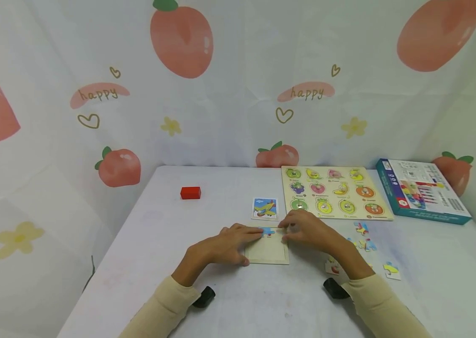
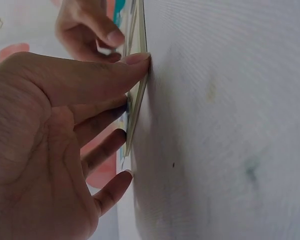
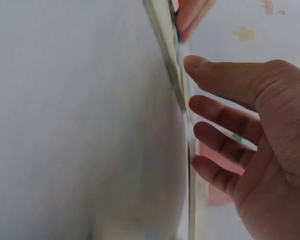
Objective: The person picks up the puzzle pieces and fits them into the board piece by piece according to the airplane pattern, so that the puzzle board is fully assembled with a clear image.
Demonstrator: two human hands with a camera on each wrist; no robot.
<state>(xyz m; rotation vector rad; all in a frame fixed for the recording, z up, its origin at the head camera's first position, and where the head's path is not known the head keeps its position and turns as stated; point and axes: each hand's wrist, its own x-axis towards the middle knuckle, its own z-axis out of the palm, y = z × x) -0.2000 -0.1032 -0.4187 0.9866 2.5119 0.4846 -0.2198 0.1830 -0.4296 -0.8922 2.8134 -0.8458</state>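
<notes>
A shallow wooden puzzle tray [image 1: 267, 253] lies on the table between both hands. A blue jigsaw piece [image 1: 268, 231] sits at its far edge. My left hand [image 1: 231, 244] reaches over the tray's left side, with extended fingertips at the blue piece and the thumb at the near left corner. In the left wrist view, that thumb touches the tray's edge. My right hand [image 1: 307, 230] is at the far right corner of the tray, thumb and fingers bent and apart. Nothing shows between them in the right wrist view. Just beyond the tray lies a picture card [image 1: 265, 208] of a yellow airplane.
Several loose jigsaw pieces [image 1: 391, 270] lie right of and under my right forearm. A fruit peg board [image 1: 335, 192] and a blue-edged box [image 1: 425, 190] stand at the back right. A red block [image 1: 190, 193] sits at the back left.
</notes>
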